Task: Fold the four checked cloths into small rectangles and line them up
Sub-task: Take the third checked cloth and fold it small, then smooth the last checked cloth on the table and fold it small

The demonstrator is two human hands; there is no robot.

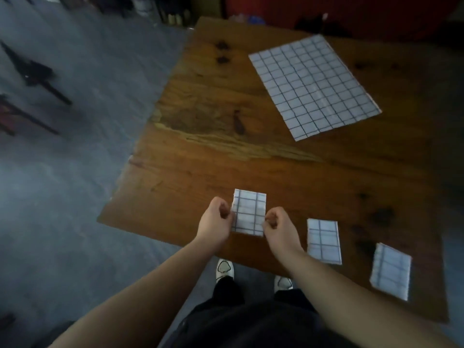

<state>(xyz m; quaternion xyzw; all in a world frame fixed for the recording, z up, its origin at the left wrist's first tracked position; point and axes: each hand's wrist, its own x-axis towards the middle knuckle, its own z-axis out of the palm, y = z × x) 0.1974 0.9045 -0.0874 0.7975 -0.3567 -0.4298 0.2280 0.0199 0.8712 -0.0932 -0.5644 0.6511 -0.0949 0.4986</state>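
Note:
A small folded checked cloth [249, 210] lies near the table's front edge, between my hands. My left hand [216, 220] pinches its left edge and my right hand [279, 226] pinches its lower right corner. To its right lie two more folded checked rectangles, one [324, 241] close by and one [391, 270] further right at the table's near edge. A large checked cloth [313, 84] lies spread flat at the far right of the table.
The wooden table [213, 151] has dark knots and its left edge runs diagonally over grey floor. Dark chair legs [37, 79] stand on the floor at left. My shoes [225, 268] show below the front edge.

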